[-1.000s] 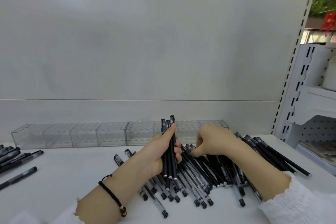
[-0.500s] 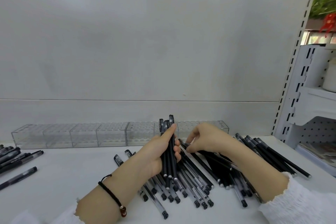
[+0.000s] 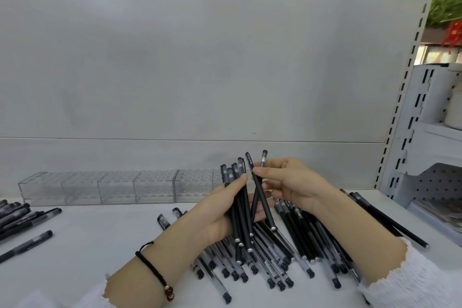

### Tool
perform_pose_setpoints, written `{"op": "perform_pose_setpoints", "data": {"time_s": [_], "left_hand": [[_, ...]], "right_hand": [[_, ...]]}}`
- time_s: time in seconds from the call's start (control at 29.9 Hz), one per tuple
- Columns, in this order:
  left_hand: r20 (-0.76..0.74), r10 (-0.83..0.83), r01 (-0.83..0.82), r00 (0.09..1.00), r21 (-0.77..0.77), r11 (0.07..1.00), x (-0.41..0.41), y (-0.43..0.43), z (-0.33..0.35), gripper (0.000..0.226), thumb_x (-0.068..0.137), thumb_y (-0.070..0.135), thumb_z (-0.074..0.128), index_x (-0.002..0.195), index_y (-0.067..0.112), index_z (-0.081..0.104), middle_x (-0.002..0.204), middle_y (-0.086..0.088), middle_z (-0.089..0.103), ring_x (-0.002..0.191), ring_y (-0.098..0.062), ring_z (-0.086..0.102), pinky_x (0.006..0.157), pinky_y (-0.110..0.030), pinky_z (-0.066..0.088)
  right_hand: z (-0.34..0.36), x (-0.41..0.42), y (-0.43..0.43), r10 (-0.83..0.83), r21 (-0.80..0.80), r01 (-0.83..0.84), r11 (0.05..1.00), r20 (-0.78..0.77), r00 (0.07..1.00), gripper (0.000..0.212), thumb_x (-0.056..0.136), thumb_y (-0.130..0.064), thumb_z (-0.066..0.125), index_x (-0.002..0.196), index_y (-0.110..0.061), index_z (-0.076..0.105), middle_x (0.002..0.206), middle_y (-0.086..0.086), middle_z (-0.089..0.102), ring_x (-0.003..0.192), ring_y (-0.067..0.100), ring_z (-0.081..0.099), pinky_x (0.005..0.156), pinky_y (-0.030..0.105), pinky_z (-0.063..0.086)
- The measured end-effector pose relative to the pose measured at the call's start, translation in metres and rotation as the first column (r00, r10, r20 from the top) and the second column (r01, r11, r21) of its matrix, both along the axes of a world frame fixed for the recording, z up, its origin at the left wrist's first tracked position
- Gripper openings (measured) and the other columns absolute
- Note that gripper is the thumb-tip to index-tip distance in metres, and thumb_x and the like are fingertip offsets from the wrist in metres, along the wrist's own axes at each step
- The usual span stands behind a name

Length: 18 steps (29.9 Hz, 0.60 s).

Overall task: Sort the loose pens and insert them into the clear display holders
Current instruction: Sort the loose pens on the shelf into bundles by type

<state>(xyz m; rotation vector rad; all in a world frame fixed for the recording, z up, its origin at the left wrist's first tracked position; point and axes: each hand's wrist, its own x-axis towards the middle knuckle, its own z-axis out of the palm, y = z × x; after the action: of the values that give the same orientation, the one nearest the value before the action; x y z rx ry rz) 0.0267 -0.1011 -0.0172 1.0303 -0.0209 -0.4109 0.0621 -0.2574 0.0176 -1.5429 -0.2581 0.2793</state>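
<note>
Grips a bundle of black pens (image 3: 240,207) upright in the left hand (image 3: 215,217), likely keeping one kind together. Pinches two crossed pens (image 3: 262,197) in the right hand (image 3: 295,182) beside it, probably to add. Works over the loose pile (image 3: 297,237), with clear display holders (image 3: 120,186) behind.

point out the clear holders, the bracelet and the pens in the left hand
clear holders (image 3: 117,190): head view, front wall of a box
bracelet (image 3: 152,269): head view, cord across the wrist
held pens (image 3: 241,212): head view, middle of the barrels
</note>
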Motion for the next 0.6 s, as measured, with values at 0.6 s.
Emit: {"op": "perform_pose_setpoints", "data": {"time_s": [0.6], "left_hand": [[0.092,-0.001,-0.011,0.996,0.130,0.991,0.0028,0.0032,-0.0023,0.028,0.069,0.031,0.081,0.085,0.011,0.071,0.071,-0.005,0.063,0.051,-0.011,0.054,0.045,-0.022,0.048]], "right_hand": [[-0.0048,0.0030,-0.0007,-0.015,-0.278,0.088,0.957,0.252,0.967,0.015,0.081,-0.026,0.075,0.088,-0.013,0.070,0.062,-0.007,0.060,0.053,0.003,0.053,0.042,0.019,0.035]]}}
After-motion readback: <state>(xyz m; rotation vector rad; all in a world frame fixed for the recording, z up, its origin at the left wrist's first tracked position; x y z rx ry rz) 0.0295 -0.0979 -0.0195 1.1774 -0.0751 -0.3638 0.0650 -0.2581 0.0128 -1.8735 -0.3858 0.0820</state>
